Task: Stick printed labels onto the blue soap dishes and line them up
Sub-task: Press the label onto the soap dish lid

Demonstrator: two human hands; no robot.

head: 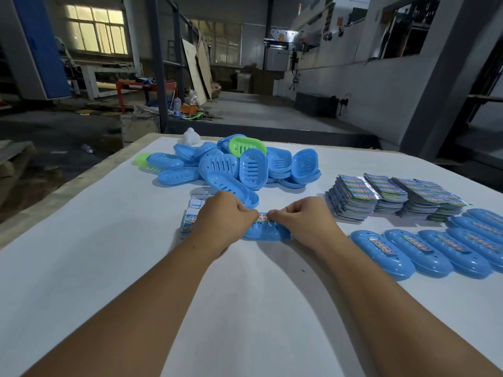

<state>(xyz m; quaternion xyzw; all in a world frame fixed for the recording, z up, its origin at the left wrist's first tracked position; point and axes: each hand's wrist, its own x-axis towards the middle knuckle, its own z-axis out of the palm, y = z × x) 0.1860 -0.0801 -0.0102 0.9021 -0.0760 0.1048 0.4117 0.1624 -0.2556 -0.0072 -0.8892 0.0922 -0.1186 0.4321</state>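
While both hands' fingers (pixel 251 213) pinch one label (pixel 261 216) onto the dish (pixel 265 232), I log: labelling underway; next, press flat, join row (pixel 424 248).

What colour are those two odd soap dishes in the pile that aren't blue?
Bright lime green: one green dish on top of the pile, another at its left edge. Head view.

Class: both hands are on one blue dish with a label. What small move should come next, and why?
Probably press the label flat onto the dish: both the left hand and right hand pinch it over the dish, and it is not yet in the labelled row at right.
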